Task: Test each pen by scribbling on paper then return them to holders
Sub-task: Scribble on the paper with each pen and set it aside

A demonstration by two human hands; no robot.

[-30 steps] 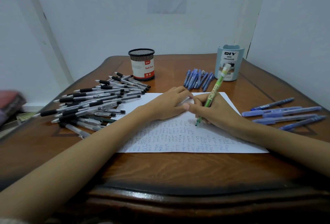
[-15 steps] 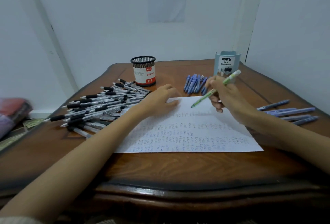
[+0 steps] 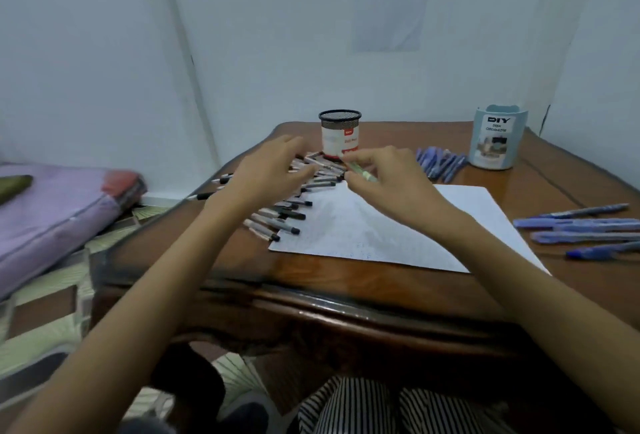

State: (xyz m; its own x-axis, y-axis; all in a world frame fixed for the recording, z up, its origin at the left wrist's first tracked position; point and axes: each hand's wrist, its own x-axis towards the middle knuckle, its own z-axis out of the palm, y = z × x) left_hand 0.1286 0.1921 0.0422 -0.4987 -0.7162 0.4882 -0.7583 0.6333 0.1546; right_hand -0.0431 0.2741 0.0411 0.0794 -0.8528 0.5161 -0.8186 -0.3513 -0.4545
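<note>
My right hand [image 3: 391,184] pinched a pale-green plastic pen [image 3: 362,171] between the thumb and curled fingers [image 3: 369,156]. It was low over the far left corner of the white sheet of paper [image 3: 388,225] and just in front of the black mesh pen cup [image 3: 339,135] with its white and red label. The pen lay nearly flat, and blur kept me from telling which end was the tip.

My left hand [image 3: 270,174] was over the heap of black-tipped clear pens [image 3: 287,212], its fingers spread and loosely straight, gripping nothing I could make out. The blur hid whether they touched the pens. That heap lay on the brown wooden bench [image 3: 346,281] to the left of the paper, with several black tips reaching the sheet's left edge. The mesh cup stood upright just behind the heap.

The paper lay flat on the bench, covered with faint rows of blue scribbles. At the far right the pale-blue plastic desk organizer [image 3: 493,142] stood upright, with a bunch of blue pens [image 3: 443,163] lying just beside it on its left. A second row of blue pens [image 3: 581,225] lay side by side on the bench to the right of the paper.

Off the bench to the left lay a purple padded bag [image 3: 52,215], and a printed notice [image 3: 388,0] hung on the white wall.
</note>
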